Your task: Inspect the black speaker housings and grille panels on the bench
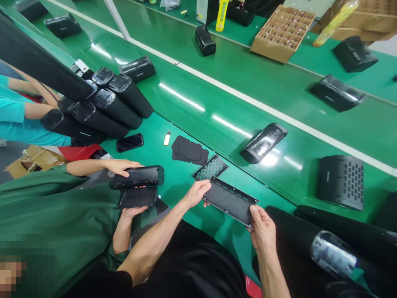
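Between my hands is a black speaker grille panel (231,201), tilted over the green bench, with a dark mesh-like sheet across its inner face. My left hand (198,193) pinches its upper left corner, and my right hand (262,223) grips its lower right end. Just beyond it lies another grille panel (211,167) with rows of slots showing green through. A small stack of black rectangular sheets (187,149) rests farther back on the bench. To its left is a small bottle with a pale label (167,138).
A co-worker in a green sleeve (71,178) holds a black speaker housing (144,176) and a panel at my left. Black speakers (263,142) sit along the green conveyor. More housings (114,99) are stacked at left, near a phone (130,142). Large black housings (310,236) stand at right.
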Tool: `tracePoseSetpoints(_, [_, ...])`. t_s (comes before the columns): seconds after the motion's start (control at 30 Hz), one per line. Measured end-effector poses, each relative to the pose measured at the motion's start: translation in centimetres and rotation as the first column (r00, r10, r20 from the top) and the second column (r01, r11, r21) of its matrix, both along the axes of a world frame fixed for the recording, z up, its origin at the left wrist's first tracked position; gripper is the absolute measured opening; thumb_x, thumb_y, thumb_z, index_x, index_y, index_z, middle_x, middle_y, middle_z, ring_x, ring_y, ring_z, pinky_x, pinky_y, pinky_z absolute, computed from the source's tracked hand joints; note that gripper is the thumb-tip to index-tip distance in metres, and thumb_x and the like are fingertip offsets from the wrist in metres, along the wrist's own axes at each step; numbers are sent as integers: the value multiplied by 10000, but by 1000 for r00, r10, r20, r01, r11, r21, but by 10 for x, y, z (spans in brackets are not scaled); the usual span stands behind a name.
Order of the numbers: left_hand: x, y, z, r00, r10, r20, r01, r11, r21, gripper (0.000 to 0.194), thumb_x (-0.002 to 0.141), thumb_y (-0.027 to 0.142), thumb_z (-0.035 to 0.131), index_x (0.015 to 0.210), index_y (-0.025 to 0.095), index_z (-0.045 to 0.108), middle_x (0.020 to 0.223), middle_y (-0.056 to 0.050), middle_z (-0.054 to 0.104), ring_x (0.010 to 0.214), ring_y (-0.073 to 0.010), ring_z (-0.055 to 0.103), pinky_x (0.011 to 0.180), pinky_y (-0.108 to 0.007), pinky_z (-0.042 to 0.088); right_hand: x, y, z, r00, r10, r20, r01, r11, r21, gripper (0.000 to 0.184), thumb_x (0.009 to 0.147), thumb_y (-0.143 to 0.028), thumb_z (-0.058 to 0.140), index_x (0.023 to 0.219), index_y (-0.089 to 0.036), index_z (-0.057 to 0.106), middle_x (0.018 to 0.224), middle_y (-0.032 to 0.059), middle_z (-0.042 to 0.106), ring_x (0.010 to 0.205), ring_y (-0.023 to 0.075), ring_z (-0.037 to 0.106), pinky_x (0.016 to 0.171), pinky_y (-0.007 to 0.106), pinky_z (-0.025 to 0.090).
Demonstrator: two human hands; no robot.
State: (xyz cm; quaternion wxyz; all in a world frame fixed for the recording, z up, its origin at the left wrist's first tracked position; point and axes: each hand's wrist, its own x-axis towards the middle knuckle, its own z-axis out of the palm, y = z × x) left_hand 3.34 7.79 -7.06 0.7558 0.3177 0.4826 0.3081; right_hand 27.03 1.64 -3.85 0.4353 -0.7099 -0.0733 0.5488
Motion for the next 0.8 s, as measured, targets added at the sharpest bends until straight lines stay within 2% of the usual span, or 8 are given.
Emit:
tracePoseSetpoints(0.3, [1,0,3,1000,-18,6,18,1000,-1,468,897,669,626,831,210,561,522,-14,623,400,-159,552,420,-261,390,3,-1,-1,1000,21,14,-21,1000,-1,587,548,-625,963,851,-200,693,543,-80,516,410,65,371,347,195,278])
tracePoseSetpoints(0.53, [1,-2,-5,999,-23,25,23,1000,-17,478,902,674,615,856,202,560,531,-18,633,406,-167,573,403,-258,396,5,-5,-2,1000,4,-5,-4,1000,12,582,561,-601,970,871,-197,688,519,-93,482,393,56,353,357,191,278])
tracePoseSetpoints(0.8, [1,1,-3,995,-75,-71,73,997,-28,479,906,654,606,830,189,528,505,25,567,363,-122,519,364,-213,329,9,-5,-6,1000,-12,-19,12,1000,4,627,496,-581,996,887,-198,690,622,-50,624,422,83,458,353,204,316])
